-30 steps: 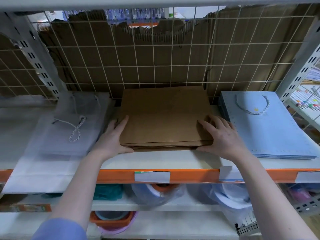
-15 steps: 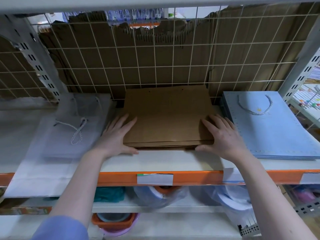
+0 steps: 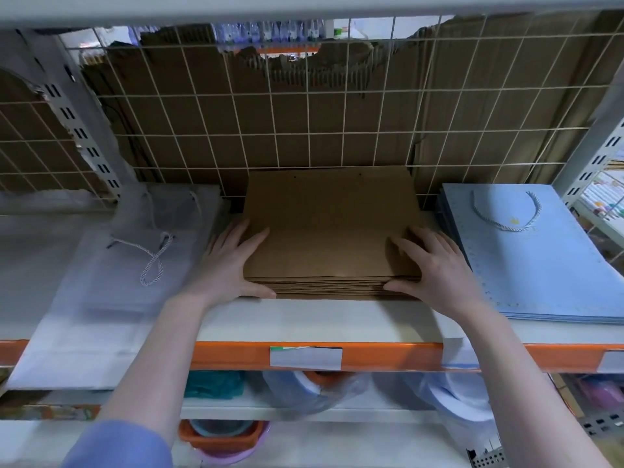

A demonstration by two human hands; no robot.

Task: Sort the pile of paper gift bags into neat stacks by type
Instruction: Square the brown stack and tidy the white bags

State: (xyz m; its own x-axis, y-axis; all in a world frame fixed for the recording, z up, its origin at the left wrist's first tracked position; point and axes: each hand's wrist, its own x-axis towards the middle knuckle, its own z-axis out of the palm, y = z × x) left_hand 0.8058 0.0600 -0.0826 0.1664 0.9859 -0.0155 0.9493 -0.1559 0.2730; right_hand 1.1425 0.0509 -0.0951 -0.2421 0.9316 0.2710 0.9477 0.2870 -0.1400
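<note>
Nearly done, I'd say: left hand [image 3: 233, 265] and right hand [image 3: 435, 270] pressed flat-fingered, ungripping, on brown stack [image 3: 331, 228] mid-shelf [image 3: 320, 320]; blue stack [image 3: 543, 265] was neat, white bags [image 3: 111, 285] at left edge weren't.

shelf [image 3: 320, 319]: white, orange front beam [image 3: 388, 356] | back: wire grid [image 3: 308, 130], torn cardboard [image 3: 324, 146] behind | posts [image 3: 79, 133]: grey, slotted

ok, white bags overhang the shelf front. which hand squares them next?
Left, probably: left hand is at the brown stack, beside the white bags; right hand is on the stack's far side.
</note>
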